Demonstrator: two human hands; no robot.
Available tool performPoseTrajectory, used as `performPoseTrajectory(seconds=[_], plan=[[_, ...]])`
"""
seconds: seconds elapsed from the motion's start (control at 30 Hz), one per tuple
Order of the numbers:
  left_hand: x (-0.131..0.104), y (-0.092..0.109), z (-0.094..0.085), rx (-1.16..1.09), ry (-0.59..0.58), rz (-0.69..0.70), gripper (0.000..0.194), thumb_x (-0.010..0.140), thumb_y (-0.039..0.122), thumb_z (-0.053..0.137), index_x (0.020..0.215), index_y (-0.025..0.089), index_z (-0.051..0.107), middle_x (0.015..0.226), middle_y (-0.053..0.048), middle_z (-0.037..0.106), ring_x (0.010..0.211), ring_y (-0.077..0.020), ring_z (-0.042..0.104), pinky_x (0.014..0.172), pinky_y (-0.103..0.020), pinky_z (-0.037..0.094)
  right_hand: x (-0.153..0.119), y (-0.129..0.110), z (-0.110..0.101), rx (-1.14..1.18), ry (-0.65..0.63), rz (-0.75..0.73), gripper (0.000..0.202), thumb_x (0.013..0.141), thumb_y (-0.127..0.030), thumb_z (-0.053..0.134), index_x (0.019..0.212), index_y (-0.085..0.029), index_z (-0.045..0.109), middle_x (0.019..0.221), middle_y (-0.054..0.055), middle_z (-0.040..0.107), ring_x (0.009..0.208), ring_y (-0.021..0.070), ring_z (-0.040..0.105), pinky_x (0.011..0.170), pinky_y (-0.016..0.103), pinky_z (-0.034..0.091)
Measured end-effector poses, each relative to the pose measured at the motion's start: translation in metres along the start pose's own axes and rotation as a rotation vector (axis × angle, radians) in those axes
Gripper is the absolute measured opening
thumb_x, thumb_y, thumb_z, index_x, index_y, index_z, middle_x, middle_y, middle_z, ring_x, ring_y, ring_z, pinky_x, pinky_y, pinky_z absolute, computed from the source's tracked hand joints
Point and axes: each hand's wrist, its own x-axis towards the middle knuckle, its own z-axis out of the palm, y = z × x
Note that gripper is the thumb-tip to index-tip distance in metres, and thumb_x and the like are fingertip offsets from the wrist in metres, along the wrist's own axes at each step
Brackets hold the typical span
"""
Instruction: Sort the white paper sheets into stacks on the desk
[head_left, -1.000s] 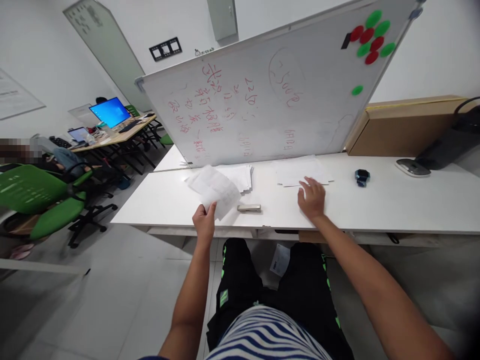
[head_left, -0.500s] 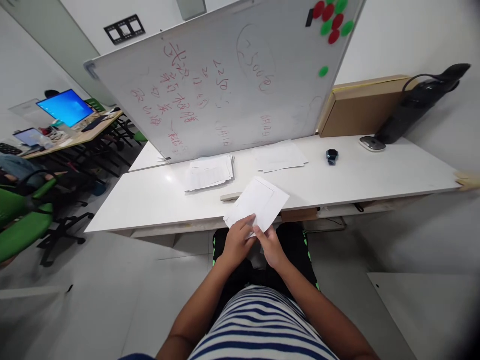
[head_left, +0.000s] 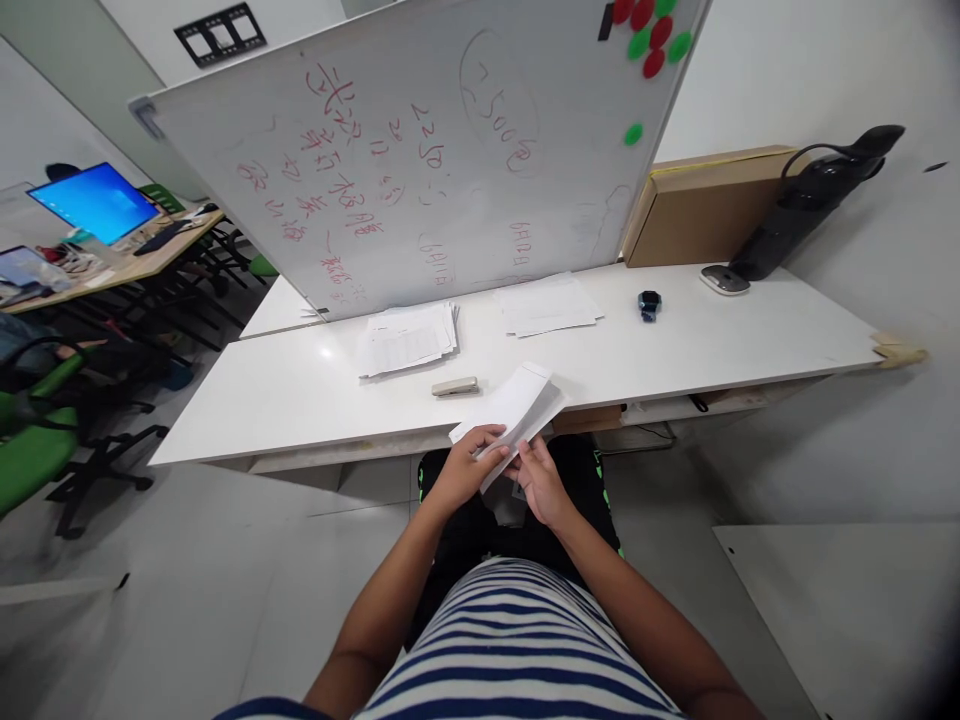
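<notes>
Several white sheets of paper (head_left: 504,402) are held over my lap, at the front edge of the desk. My left hand (head_left: 471,465) grips their left side, thumb on top. At the lower right edge my right hand (head_left: 538,482) pinches the paper, and the sheets there bend apart from one another. Just beyond the papers lies a beige stapler (head_left: 455,387) on the desk. Farther back are a thick stack of printed sheets (head_left: 411,340) and, to its right, a thinner pile of paper (head_left: 551,305).
A whiteboard (head_left: 420,180) with red writing stands along the back of the white desk (head_left: 247,400). To the right are a smartwatch (head_left: 649,304), a computer mouse (head_left: 724,280), a cardboard box (head_left: 705,215) and a black bottle (head_left: 817,205). A green chair (head_left: 45,430) stands at left.
The sheets, flat half a second ago, are now bent and parted at the right side. My right hand has shifted along the edge. The stapler shows fully now, and the view has turned slightly.
</notes>
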Motion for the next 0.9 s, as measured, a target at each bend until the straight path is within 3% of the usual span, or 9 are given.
performPoseTrajectory(seconds=[0.17, 0.37, 0.53, 0.7, 0.8, 0.9], plan=[[-0.002, -0.002, -0.002, 0.082, 0.065, 0.048, 0.027, 0.086, 0.036, 0.057, 0.105, 0.02, 0.068, 0.106, -0.007, 0.068, 0.1, -0.0207, 0.061, 0.091, -0.033, 0.044, 0.002, 0.007, -0.004, -0.031, 0.087, 0.025, 0.038, 0.076, -0.046, 0.067, 0.107, -0.027, 0.06, 0.106, 0.002, 0.068, 0.093, 0.02, 0.064, 0.075, 0.033, 0.054], [-0.004, -0.009, -0.002, 0.213, 0.176, 0.121, 0.023, 0.087, 0.036, 0.056, 0.098, 0.02, 0.069, 0.1, -0.006, 0.07, 0.094, -0.0198, 0.063, 0.087, -0.032, 0.047, 0.011, 0.015, -0.013, -0.068, 0.23, -0.018, 0.041, 0.072, -0.053, 0.069, 0.092, -0.018, 0.065, 0.082, 0.003, 0.071, 0.073, 0.0196, 0.066, 0.07, 0.035, 0.053], [-0.001, -0.015, 0.003, 0.377, 0.191, 0.257, 0.019, 0.088, 0.033, 0.055, 0.094, 0.021, 0.069, 0.101, -0.006, 0.07, 0.098, -0.0202, 0.062, 0.09, -0.036, 0.046, 0.013, 0.019, -0.015, -0.175, 0.323, -0.055, 0.049, 0.066, -0.06, 0.07, 0.088, -0.016, 0.067, 0.074, 0.004, 0.071, 0.074, 0.0239, 0.065, 0.066, 0.035, 0.052], [0.003, -0.018, 0.012, 0.559, 0.109, 0.395, 0.017, 0.089, 0.026, 0.053, 0.094, 0.023, 0.068, 0.107, -0.007, 0.069, 0.105, -0.0218, 0.06, 0.091, -0.04, 0.045, 0.011, 0.02, -0.012, -0.058, 0.311, 0.006, 0.044, 0.069, -0.055, 0.069, 0.095, -0.019, 0.067, 0.083, 0.004, 0.071, 0.077, 0.0219, 0.066, 0.066, 0.032, 0.053], [0.001, -0.02, 0.019, 0.619, 0.071, 0.379, 0.016, 0.086, 0.024, 0.056, 0.098, 0.023, 0.067, 0.113, -0.008, 0.066, 0.11, -0.0242, 0.057, 0.093, -0.043, 0.044, 0.009, 0.017, -0.008, 0.014, 0.256, 0.011, 0.042, 0.073, -0.051, 0.065, 0.105, -0.023, 0.064, 0.096, 0.003, 0.071, 0.085, 0.0207, 0.066, 0.072, 0.032, 0.053], [-0.003, -0.02, 0.024, 0.638, 0.054, 0.328, 0.023, 0.084, 0.029, 0.06, 0.105, 0.023, 0.065, 0.12, -0.008, 0.062, 0.118, -0.0263, 0.051, 0.098, -0.045, 0.04, 0.005, 0.011, -0.005, 0.079, 0.158, -0.009, 0.049, 0.082, -0.059, 0.05, 0.112, -0.023, 0.062, 0.112, 0.005, 0.068, 0.102, 0.0217, 0.063, 0.081, 0.034, 0.053]])
